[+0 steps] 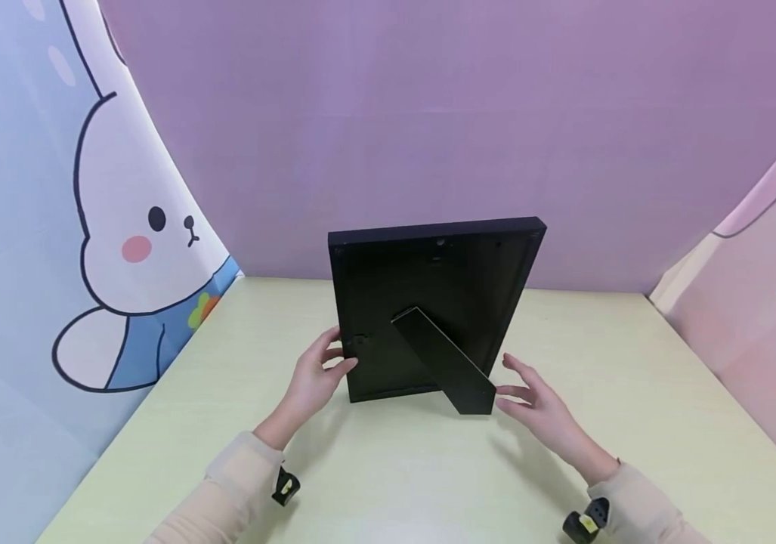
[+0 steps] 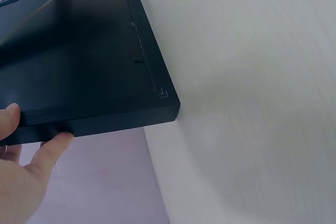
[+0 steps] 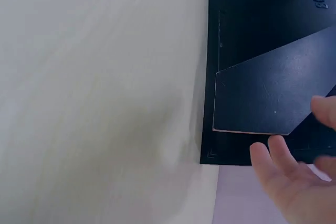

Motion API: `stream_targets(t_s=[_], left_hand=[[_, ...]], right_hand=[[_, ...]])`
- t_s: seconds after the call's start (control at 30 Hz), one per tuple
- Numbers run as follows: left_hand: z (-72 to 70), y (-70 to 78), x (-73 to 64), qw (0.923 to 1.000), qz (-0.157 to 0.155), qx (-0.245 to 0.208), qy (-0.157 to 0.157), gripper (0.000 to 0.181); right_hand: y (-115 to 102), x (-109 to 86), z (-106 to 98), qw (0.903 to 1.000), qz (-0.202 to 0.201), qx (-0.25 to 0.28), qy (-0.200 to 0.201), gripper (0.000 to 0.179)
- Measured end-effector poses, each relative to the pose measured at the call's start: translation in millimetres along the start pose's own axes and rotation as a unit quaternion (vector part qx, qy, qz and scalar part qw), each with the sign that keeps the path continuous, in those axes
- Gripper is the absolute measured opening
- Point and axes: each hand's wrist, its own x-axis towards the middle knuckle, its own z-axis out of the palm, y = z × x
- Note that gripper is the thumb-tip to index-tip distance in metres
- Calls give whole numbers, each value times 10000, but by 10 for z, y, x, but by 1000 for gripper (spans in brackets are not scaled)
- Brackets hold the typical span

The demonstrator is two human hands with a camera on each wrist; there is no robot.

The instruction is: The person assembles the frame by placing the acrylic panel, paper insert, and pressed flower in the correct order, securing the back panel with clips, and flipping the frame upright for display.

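Observation:
A black picture frame (image 1: 374, 287) stands upright on the table, its back toward me and leaning slightly away. From its back a slanted easel leg (image 1: 452, 370) reaches down to the right. My left hand (image 1: 309, 385) holds the frame's left edge, thumb on the back and fingers along the side; in the left wrist view the hand (image 2: 23, 187) pinches that edge. Beside the foot of the leg is my right hand (image 1: 551, 419), fingers spread and loosely bent. The right wrist view has its fingertips (image 3: 260, 153) close by the leg's end, with nothing gripped. The frame's front is hidden.
The pale wooden table (image 1: 632, 363) runs back to a purple backdrop (image 1: 428, 113). On the left hangs a blue cloth with a cartoon rabbit (image 1: 136, 204); a pink cloth (image 1: 755, 302) borders the right side.

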Motion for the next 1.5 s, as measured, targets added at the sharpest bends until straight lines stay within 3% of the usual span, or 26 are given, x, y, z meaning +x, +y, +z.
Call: stream_targets(t_s=[0.13, 0.3, 0.63, 1.0, 1.5], left_hand=[[11, -63, 11, 10000, 16, -84, 39, 49], [13, -80, 7, 9996, 187, -229, 4, 46], [-1, -136, 14, 9988, 346, -342, 34, 43], [7, -157, -20, 9989, 391, -269, -26, 39], [24, -120, -82, 9982, 337, -491, -2, 39]], right_hand=[[13, -3, 28, 9986, 168, -495, 80, 38], [26, -34, 57, 9984, 335, -449, 48, 24], [-14, -200, 106, 9979, 542, 210, -300, 27], [-44, -384, 137, 9892, 964, 879, -663, 31], [15, -545, 180, 9856, 732, 1257, -866, 22]])
